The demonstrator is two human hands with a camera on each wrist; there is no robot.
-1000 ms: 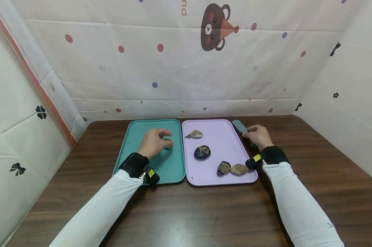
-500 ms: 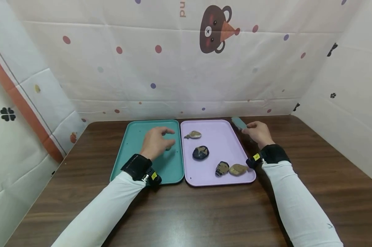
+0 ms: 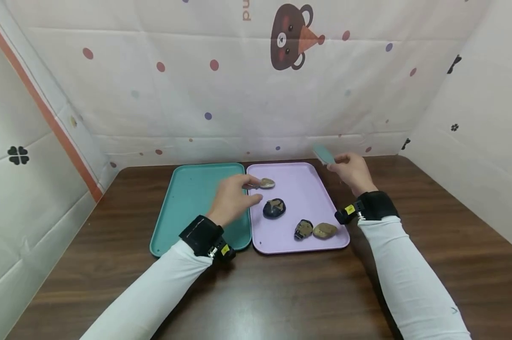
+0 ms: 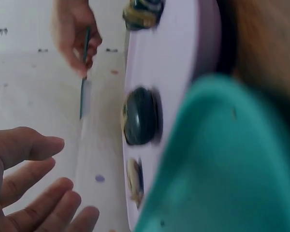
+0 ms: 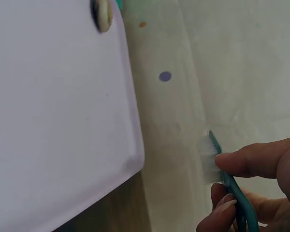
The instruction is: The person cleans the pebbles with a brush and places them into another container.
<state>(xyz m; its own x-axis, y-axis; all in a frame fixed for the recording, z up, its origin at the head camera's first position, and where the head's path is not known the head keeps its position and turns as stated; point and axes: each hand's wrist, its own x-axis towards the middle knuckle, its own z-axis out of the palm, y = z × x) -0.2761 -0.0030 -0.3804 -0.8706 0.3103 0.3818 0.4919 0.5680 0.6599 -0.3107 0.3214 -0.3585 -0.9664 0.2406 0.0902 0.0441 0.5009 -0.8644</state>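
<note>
My right hand [image 3: 353, 174] pinches a teal brush [image 5: 241, 200] by its handle, its white bristles [image 5: 210, 159] showing in the right wrist view. The brush is raised off the table beyond the lilac tray's far right corner. My left hand [image 3: 234, 198] hovers over the seam between the two trays, fingers apart and nothing between them in the left wrist view. Nearest to it lies a small tan stone [image 3: 267, 183] with a narrow end, overlapped by the fingertips in the head view. A glossy black stone with tan patches [image 3: 274, 208] sits just right of the thumb.
The lilac tray [image 3: 307, 189] also carries a dark patterned stone [image 3: 303, 229] and a tan stone [image 3: 325, 231] near its front edge. A teal tray [image 3: 188, 198] with small dark specks adjoins it on the left. Printed sheeting [image 3: 175, 104] rises behind the wooden table [image 3: 281, 293].
My left hand has moved right, from over the teal tray to the lilac tray's left edge. My right hand has lifted the brush up from the table beside the tray.
</note>
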